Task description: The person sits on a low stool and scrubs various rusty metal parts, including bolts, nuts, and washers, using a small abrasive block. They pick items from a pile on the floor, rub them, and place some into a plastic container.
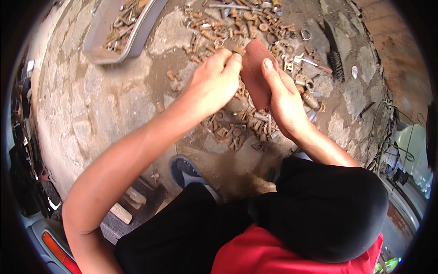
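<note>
My right hand (286, 98) grips a reddish-brown sheet of sandpaper (255, 75), its thumb lying along the right edge. Closed in a pinch, my left hand (214, 80) holds a small rusty metal piece (238, 50) against or just beside the sheet's upper left edge. Fingers cover most of that piece, so I cannot tell its exact kind. Beneath and beyond both hands, rusty bolts, nuts and other small hardware (260, 121) lie scattered on the stone ground.
A grey plastic tub (107, 57) with rusty hardware stands at the far left. To the right lie a wire brush (335, 59) and a screwdriver-like tool (312, 62). Wooden pieces (121, 213) are by my left knee, my sandalled foot (185, 171) nearby. Green wire (406, 155) curls at the right.
</note>
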### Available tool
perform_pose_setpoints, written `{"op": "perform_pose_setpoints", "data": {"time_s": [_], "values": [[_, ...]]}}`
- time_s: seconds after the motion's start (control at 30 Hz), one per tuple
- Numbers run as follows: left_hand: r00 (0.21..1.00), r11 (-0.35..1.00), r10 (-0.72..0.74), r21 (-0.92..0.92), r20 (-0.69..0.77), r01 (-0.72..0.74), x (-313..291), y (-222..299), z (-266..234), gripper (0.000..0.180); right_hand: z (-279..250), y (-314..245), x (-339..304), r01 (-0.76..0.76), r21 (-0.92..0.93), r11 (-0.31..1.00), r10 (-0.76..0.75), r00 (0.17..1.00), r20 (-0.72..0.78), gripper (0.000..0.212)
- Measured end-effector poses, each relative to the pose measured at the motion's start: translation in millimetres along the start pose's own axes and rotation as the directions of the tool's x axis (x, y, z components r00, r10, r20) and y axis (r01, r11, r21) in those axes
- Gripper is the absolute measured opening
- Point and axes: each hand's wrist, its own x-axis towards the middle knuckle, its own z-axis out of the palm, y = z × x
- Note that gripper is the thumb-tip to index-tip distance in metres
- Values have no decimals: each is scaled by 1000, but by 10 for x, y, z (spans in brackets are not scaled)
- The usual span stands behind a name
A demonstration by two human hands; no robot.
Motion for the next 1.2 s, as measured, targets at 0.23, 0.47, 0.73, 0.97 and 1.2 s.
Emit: {"op": "perform_pose_setpoints", "data": {"time_s": [0.23, 0.47, 0.73, 0.97, 1.2], "values": [[886, 771, 459, 524, -66, -361, 445, 473, 214, 38, -355, -142, 491, 124, 417, 900, -37, 977, -211, 36], [892, 853, 424, 401, -158, -334, 830, 708, 812, 33, -984, 132, 581, 148, 353, 924, 7, 915, -404, 60], [696, 676, 699, 474, -166, -565, 926, 524, 1519, 19, -1164, 34, 379, 77, 262, 962, 51, 892, -450, 59], [644, 710, 700, 388, -307, -587, 1056, 1097, 1065, 25, -1446, -558, 704, 198, -307, 931, -290, 912, -290, 68], [684, 342, 86, -624, -724, -703, 705, 1272, 401, 27, -536, -2308, 757, 462, -826, 322, -461, 839, 290, 41]]}}
